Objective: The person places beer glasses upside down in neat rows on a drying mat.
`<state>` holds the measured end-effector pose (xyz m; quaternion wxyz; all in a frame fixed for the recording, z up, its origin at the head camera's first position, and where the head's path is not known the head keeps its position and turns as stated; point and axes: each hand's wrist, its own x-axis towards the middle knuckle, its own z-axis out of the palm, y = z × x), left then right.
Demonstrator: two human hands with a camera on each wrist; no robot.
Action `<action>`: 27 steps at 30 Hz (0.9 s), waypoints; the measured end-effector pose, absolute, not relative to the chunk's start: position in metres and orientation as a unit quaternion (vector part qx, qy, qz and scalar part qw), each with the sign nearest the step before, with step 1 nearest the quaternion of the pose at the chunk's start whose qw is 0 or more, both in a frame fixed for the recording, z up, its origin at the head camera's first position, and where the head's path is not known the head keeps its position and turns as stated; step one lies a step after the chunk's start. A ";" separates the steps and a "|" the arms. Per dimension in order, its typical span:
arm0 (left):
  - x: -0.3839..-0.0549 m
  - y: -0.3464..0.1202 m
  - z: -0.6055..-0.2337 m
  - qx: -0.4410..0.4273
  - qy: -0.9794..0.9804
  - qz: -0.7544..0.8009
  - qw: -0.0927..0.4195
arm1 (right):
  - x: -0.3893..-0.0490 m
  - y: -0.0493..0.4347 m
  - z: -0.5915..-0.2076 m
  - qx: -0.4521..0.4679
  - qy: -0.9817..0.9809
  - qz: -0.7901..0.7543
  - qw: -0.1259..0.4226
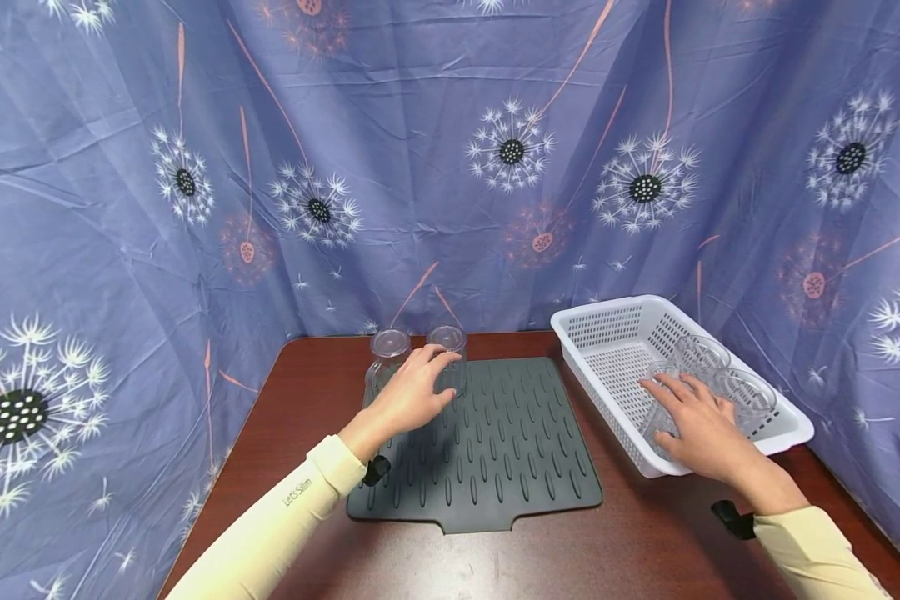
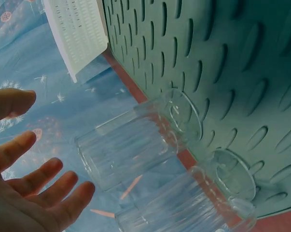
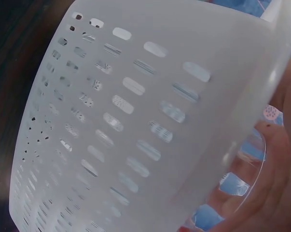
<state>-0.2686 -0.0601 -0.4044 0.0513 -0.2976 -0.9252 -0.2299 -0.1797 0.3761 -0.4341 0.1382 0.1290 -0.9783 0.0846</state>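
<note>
Two clear glass mugs stand upside down at the back left of a dark drying mat: a left mug [image 1: 390, 343] with its handle outward and a right mug [image 1: 456, 343]. My left hand [image 1: 414, 390] is by the right mug, fingers spread; the left wrist view shows a gap between its fingertips and this mug [image 2: 131, 140]. Over the white basket [image 1: 596, 385], my right hand [image 1: 701, 429] has its fingers spread and slightly bent above clear glassware [image 1: 746, 392]. Parts of those glasses are hidden under the hand, and the basket wall [image 3: 184, 145] covers much of the right wrist view.
The ridged mat [image 1: 487, 450] lies on a brown wooden table [image 1: 270, 442], left of the perforated basket. A blue curtain [image 1: 435, 167] with a dandelion print hangs behind the table and along both sides.
</note>
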 end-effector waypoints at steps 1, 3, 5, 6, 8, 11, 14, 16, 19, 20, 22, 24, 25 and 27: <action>-0.267 -0.061 -0.406 -0.297 -0.925 -0.231 0.049 | -0.180 0.376 -0.434 0.128 -0.979 0.084 0.136; -0.265 -0.063 -0.409 -0.295 -0.926 -0.232 0.045 | -0.180 0.375 -0.433 0.127 -0.979 0.084 0.132; -0.262 -0.065 -0.413 -0.293 -0.927 -0.232 0.039 | -0.180 0.375 -0.432 0.126 -0.980 0.083 0.128; -0.261 -0.066 -0.415 -0.292 -0.928 -0.230 0.035 | -0.181 0.375 -0.431 0.125 -0.981 0.084 0.124; -0.259 -0.068 -0.418 -0.291 -0.929 -0.228 0.025 | -0.180 0.374 -0.430 0.123 -0.982 0.084 0.118; -0.255 -0.070 -0.423 -0.292 -0.930 -0.223 0.011 | -0.180 0.374 -0.429 0.121 -0.982 0.088 0.112; -0.250 -0.073 -0.427 -0.293 -0.931 -0.218 -0.003 | -0.179 0.374 -0.428 0.123 -0.982 0.086 0.116; -0.246 -0.075 -0.429 -0.293 -0.931 -0.215 -0.012 | -0.179 0.374 -0.428 0.124 -0.981 0.082 0.121; -0.240 -0.077 -0.431 -0.293 -0.933 -0.209 -0.021 | -0.179 0.374 -0.428 0.125 -0.982 0.074 0.124; -0.239 -0.077 -0.432 -0.293 -0.933 -0.209 -0.023 | -0.179 0.374 -0.428 0.125 -0.982 0.073 0.124; -0.235 -0.078 -0.435 -0.294 -0.933 -0.209 -0.025 | -0.179 0.374 -0.428 0.125 -0.982 0.070 0.124; -0.233 -0.079 -0.437 -0.292 -0.933 -0.210 -0.031 | -0.180 0.374 -0.428 0.125 -0.982 0.070 0.122; -0.232 -0.079 -0.438 -0.293 -0.932 -0.211 -0.032 | -0.180 0.374 -0.428 0.125 -0.982 0.070 0.121; -0.230 -0.080 -0.442 -0.293 -0.932 -0.212 -0.036 | -0.180 0.375 -0.428 0.124 -0.983 0.071 0.117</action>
